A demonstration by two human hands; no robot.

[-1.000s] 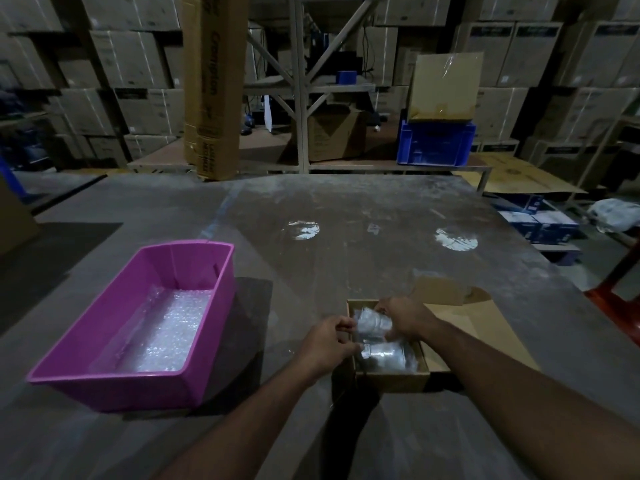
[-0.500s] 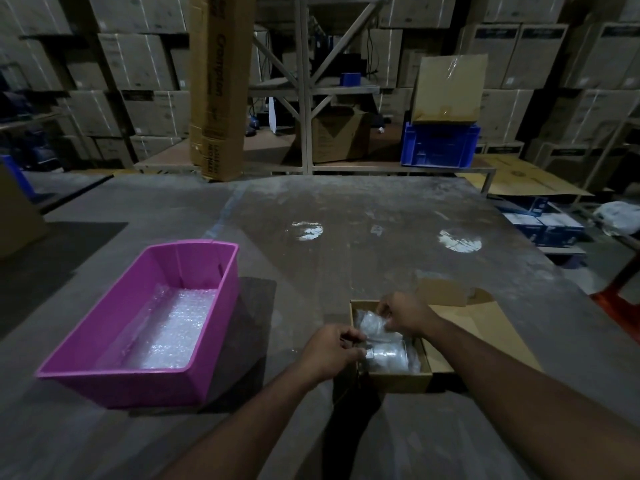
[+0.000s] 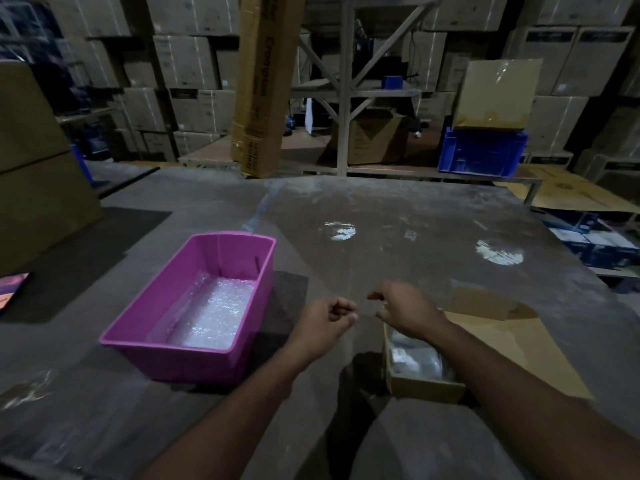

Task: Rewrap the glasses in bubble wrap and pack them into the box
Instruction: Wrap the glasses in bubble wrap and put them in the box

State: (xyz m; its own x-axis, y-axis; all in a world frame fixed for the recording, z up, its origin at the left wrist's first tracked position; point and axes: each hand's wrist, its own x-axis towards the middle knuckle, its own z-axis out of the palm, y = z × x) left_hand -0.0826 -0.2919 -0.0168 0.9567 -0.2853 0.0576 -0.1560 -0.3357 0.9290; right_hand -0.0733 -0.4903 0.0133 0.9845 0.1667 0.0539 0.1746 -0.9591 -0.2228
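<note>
A small open cardboard box [image 3: 424, 388] stands on the table near the front right, its flap [image 3: 498, 337] lying open to the right. Bubble-wrapped glasses [image 3: 414, 358] lie inside it, partly hidden by my right forearm. My right hand [image 3: 403, 308] hovers over the box's far left corner, fingers loosely curled and holding nothing. My left hand [image 3: 329, 315] hangs just left of the box, curled into a fist with nothing in it. The two hands are a little apart.
A pink plastic tub [image 3: 239, 362] with a sheet of bubble wrap [image 3: 211, 313] on its bottom sits left of my hands. A big brown carton [image 3: 38, 174] and a lit screen [image 3: 10, 292] are at the far left. Stacked cartons and a blue crate [image 3: 481, 154] stand behind the table.
Both hands have let go of the wrapped glasses and lifted out of the box, moving up and left. The glasses stay in the box. The view has shifted left.
</note>
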